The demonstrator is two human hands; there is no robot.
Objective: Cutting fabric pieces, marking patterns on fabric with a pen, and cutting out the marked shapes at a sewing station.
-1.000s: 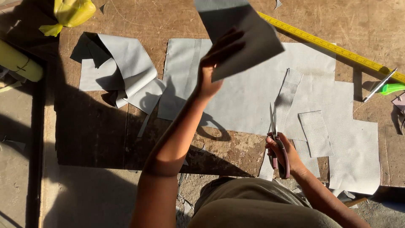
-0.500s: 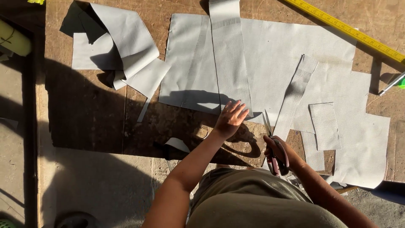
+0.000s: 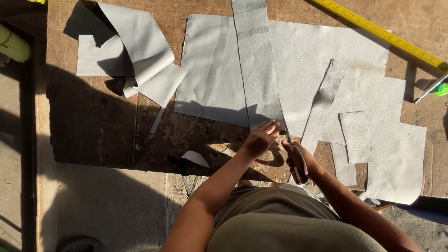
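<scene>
Your left hand (image 3: 260, 139) lies flat with the fingers spread, pressing down the near end of the long grey fabric strip (image 3: 255, 70) that runs away from you across the wooden board (image 3: 102, 135); your right hand (image 3: 298, 156) is closed around the red-handled scissors (image 3: 298, 163), whose blades point away from you at the strip's right edge, just beside your left fingertips; whether the blades are parted cannot be told from here.

To cut well, keep the strip pinned flat so it cannot creep over the large grey sheet (image 3: 298, 56) beneath it; judge carefully which layer the lower blade slides under, since the two cloths are the same colour and the overlap is hard to read in the shadow. Hold your left fingers clear of the blade line; they sit very near it now. Take long, steady bites along the edge rather than short snips, and walk the pressing hand forward as the cut advances.

The narrow strip (image 3: 324, 102) and the small rectangle (image 3: 357, 136) lie close on the right; do not let them snag. The yellow measuring rule (image 3: 380, 32) rests well apart at the far edge; the curled offcuts (image 3: 130, 51) lie to the left.
</scene>
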